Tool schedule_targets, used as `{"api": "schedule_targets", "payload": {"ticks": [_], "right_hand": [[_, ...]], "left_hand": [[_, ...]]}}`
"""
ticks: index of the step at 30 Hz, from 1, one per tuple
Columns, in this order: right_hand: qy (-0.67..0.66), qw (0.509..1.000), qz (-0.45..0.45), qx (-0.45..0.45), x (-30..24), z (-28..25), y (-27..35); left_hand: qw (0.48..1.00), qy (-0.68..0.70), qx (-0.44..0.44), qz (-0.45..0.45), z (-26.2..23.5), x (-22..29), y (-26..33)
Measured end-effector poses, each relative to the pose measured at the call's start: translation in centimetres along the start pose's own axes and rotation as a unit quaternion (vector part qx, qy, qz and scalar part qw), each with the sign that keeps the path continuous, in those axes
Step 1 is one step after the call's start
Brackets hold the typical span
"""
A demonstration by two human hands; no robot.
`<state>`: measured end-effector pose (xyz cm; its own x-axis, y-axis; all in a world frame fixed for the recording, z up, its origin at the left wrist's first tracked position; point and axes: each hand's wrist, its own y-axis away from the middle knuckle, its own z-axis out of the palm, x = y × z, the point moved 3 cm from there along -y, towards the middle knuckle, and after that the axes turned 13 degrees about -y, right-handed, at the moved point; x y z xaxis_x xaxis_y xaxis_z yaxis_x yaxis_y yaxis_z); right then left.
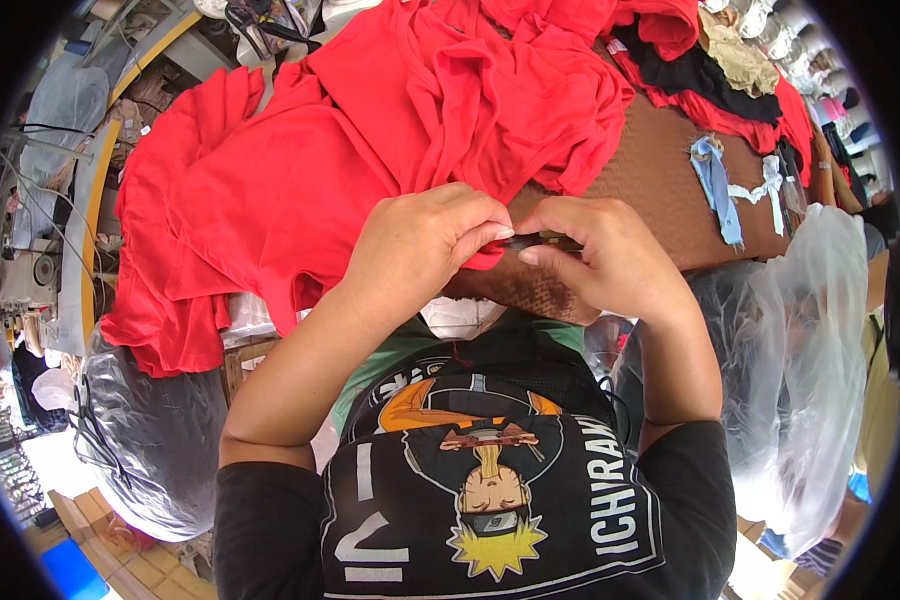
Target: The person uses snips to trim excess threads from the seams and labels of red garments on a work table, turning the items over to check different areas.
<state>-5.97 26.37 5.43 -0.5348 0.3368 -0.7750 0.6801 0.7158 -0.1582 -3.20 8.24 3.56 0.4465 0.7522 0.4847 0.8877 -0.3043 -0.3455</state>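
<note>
head view: left hand [425, 230] pinching red cloth [290, 190], right hand [605, 245] gripping dark tool [548, 239]; blue strip [713, 188] apart

We see a large crumpled red cloth heap [340, 150], smooth and matt, and a broad brown desk [665, 190] whose matt cover looks rough and embossed. To us, the tall clear plastic bag [805, 360] looks glossy and crinkled, the long light-blue cloth strip [713, 190] matt and frayed.
</note>
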Motion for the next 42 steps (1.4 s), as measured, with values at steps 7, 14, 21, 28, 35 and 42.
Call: {"api": "schedule_targets", "payload": {"ticks": [7,14,21,28,35,42], "right_hand": [[0.029,0.999,0.011,0.010,-0.4,0.6,-0.2],[0.128,0.991,0.025,0.035,-1.4,-4.0,0.0],[0.263,0.964,-0.009,0.042,-0.2,-9.2,-0.6],[-0.154,0.953,0.052,0.255,5.5,-11.8,2.2],[-0.066,0.979,-0.078,0.177,2.0,-0.2,-1.0],[-0.027,0.974,-0.135,0.182,1.0,1.6,-1.4]], "left_hand": [[1.000,-0.002,0.006,-0.014,0.0,0.2,0.1],[0.983,0.031,-0.009,0.183,-6.6,2.5,-0.5],[0.993,0.035,-0.011,0.110,-4.4,2.2,0.3],[0.997,-0.050,-0.050,-0.025,1.6,-0.6,2.1],[0.883,0.405,0.047,-0.232,1.1,-2.7,2.4],[0.866,0.438,0.063,-0.233,0.9,-2.5,2.5]]}}
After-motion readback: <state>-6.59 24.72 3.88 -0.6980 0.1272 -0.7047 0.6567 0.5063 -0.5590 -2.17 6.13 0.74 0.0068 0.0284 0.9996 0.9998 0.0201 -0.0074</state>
